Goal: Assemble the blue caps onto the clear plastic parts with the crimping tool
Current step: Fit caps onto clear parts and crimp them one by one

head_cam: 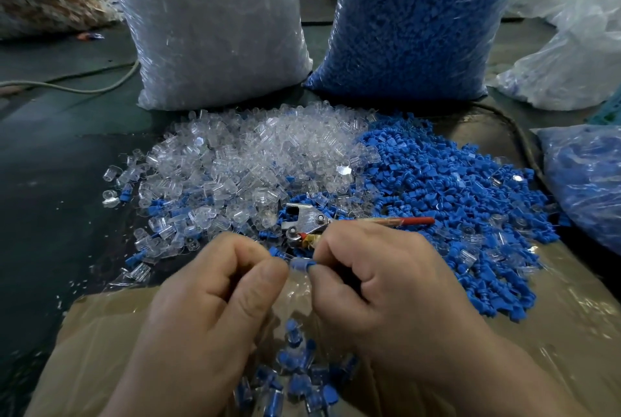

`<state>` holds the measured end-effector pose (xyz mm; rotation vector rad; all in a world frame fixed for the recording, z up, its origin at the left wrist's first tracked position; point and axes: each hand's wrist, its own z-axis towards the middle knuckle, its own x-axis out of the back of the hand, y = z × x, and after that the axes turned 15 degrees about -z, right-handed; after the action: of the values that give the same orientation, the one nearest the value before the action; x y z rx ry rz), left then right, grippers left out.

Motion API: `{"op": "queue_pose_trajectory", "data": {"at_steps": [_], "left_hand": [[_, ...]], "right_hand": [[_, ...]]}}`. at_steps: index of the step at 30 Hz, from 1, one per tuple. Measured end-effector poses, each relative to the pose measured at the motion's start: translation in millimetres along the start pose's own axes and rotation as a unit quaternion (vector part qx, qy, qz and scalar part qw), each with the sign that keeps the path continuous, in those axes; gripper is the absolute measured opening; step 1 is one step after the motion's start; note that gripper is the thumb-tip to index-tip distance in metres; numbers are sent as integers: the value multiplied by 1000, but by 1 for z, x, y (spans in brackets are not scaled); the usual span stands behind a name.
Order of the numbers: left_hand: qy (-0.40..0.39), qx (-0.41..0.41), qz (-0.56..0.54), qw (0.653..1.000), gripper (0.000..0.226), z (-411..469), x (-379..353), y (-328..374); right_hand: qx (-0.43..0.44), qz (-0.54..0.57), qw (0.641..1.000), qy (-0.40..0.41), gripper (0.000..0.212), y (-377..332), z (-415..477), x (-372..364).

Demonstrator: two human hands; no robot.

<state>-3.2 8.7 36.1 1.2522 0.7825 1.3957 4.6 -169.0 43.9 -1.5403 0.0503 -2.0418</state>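
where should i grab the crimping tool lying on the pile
Take the long red handle from above and the right. The crimping tool lies flat on the blue caps with that handle sticking out free to the right; its metal head points left and its other handle runs under the right hand.

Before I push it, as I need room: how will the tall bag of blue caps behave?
The bag of blue caps is packed full, so probably heavy to slide. Its thin clear film looks soft, so it may slump or tip rather than shift stiffly.
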Motion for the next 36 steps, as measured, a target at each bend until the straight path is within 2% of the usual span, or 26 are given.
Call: {"op": "queue_pose_trajectory", "data": {"at_steps": [2,4,6,10,12,13,17,19,24,27,30,33,36], "left_hand": [[-3,8,-10,1000,52,-2,2,-6],[-14,-5,42,999,36,-2,-2,-9],[-9,-2,64,998,30,-2,-5,-12],[22,33,44,998,34,-1,-4,-11],[37,56,5,998,41,-1,-4,-12],[42,76,-25,996,43,0,-4,-12],[53,186,-241,951,40,3,-5,-14],[55,215,-292,930,42,4,-7,-16],[89,225,-353,904,35,8,-8,-17],[101,222,-362,900,33,8,-7,-17],[103,209,-342,910,29,8,-4,-20],[109,180,-344,915,17,9,0,-22],[105,153,-337,923,15,7,2,-21]], "right_hand": [[22,-43,999,10,18,2,0,-1],[47,-74,996,10,19,3,0,-3],[58,-97,994,-8,20,2,0,-5],[59,-99,993,-7,17,1,0,-4],[38,-109,993,8,13,7,0,-3],[19,-144,989,5,21,11,1,-2],[-70,-282,946,-144,66,31,4,-1],[-74,-302,934,-174,71,38,3,-3],[-77,-304,933,-175,78,45,8,1],[-70,-309,934,-168,70,44,11,1],[-82,-303,939,-139,55,41,13,3],[-94,-229,965,-82,46,39,11,13],[-85,-154,984,-40,37,30,6,22]]}}
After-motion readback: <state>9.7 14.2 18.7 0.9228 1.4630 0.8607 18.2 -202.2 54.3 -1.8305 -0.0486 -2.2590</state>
